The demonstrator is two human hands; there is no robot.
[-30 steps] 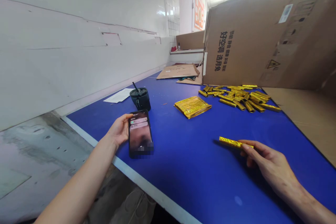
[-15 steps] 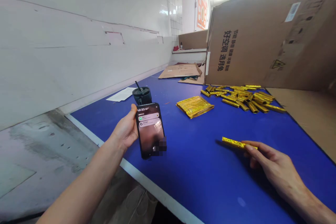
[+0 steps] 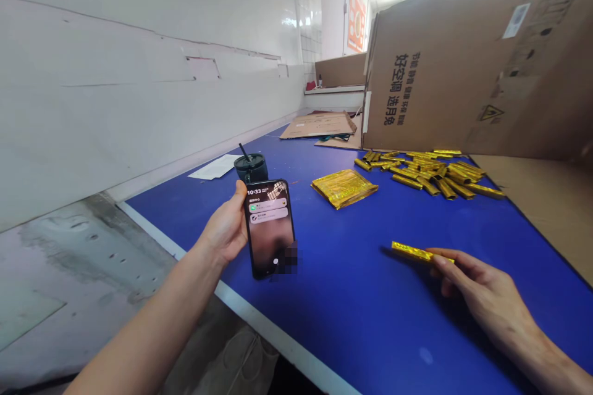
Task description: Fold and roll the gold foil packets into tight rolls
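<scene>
Seen from my own head, over a blue-topped worktable [image 3: 352,284], the table serving as the reference for all positions. My left hand [image 3: 225,225] grips a smartphone [image 3: 269,228] near the table's front edge, thumb along the phone's left side and fingers curled behind it; the lit screen shows 10:33 and two notifications. My right hand [image 3: 486,302] is at the table's right side, with my fingers [image 3: 456,262] closed on a gold foil stick [image 3: 412,252], which pokes out to the left. Farther back on the table lie a heap of gold foil sticks [image 3: 430,176] and a flat gold foil packet [image 3: 343,189]. A black lidded cup with a straw [image 3: 250,168] and a paper sheet [image 3: 215,166] stand at the table's wall side. A large cardboard box [image 3: 463,68] rests at the far right corner, and flattened cardboard [image 3: 319,125] lies at the far end.
</scene>
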